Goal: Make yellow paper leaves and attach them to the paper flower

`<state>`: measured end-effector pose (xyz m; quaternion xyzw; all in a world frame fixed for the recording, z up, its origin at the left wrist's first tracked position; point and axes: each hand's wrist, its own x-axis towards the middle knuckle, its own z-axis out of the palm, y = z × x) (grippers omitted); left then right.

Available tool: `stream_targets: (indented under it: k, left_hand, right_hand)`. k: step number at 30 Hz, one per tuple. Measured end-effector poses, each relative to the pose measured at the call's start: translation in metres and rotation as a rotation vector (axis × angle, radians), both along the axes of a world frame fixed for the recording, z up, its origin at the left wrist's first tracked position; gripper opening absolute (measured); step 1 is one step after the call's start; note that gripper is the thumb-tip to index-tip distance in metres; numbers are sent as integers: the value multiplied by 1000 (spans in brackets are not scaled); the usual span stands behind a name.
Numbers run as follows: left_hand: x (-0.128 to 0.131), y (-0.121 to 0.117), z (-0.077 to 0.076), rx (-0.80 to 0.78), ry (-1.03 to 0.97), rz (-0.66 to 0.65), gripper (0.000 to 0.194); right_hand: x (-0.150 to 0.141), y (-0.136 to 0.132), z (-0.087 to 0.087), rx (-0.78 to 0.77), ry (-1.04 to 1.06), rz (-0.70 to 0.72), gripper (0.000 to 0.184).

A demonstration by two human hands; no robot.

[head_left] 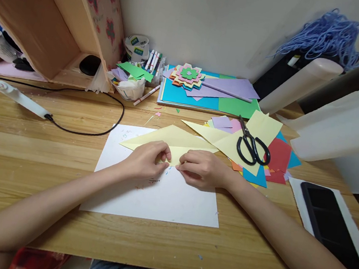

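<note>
A pale yellow sheet of paper (174, 139) with a crease across it lies over a white sheet (157, 200) on the wooden table. My left hand (149, 159) pinches its near edge, fingers curled with the thumb close to the middle. Just to the right, my right hand (201, 168) grips the same edge between thumb and fingers. A small gap separates the two sets of fingertips. Black-handled scissors (253, 149) rest on yellow paper offcuts (231, 144) beyond my right hand. Small pen marks show on the white sheet.
Coloured scraps (278, 155) spread beneath the scissors. A layered paper flower (188, 74) sits on stacked coloured paper (204, 101) at the back. Markers (152, 61) and a cup of scraps (131, 87) stand left of it. A black cable (82, 133) loops at left; a phone (330, 222) lies right.
</note>
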<state>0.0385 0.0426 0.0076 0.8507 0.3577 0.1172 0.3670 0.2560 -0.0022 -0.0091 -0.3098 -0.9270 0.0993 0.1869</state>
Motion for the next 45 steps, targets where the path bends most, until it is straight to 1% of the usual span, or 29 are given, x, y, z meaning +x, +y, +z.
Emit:
stream_targets:
  k: [3, 6, 11, 15, 19, 23, 25, 28, 32, 39, 41, 45]
  left_hand:
    - [0, 0, 1, -19, -6, -4, 12]
    - [0, 1, 1, -35, -10, 0, 13]
    - [-1, 3, 2, -83, -18, -15, 15]
    - [-4, 7, 3, -109, -15, -54, 16]
    - [-7, 11, 6, -121, 0, -111, 17]
    - [-7, 9, 9, -94, 4, -110, 14]
    - [-7, 6, 9, -34, 6, -91, 17]
    - [-7, 2, 7, 124, 18, -100, 16]
    - [-8, -1, 3, 354, 32, -173, 12]
    - [-9, -3, -5, 746, 106, -322, 21]
    - [-9, -3, -7, 810, 106, -336, 22]
    - [-8, -3, -9, 853, 81, -331, 21]
  right_hand:
    - [1, 1, 1, -11, 15, 20, 15]
    - [1, 3, 1, 10, 45, 44, 14]
    - [3, 4, 0, 20, 90, 49, 12]
    - [3, 4, -1, -15, 157, 9, 11]
    - [-2, 5, -2, -59, 180, -37, 11]
    - [-9, 3, -2, -103, 214, -101, 9]
    - [-12, 2, -2, -129, 232, -132, 9]
    - [-14, 1, 0, -155, 247, -157, 9]
    - [-16, 0, 2, -160, 265, -182, 9]
    - [-17, 1, 1, -163, 287, -217, 10]
    - [-16, 1, 1, -164, 289, -217, 10]
    - [-16, 1, 1, -162, 291, -216, 9]
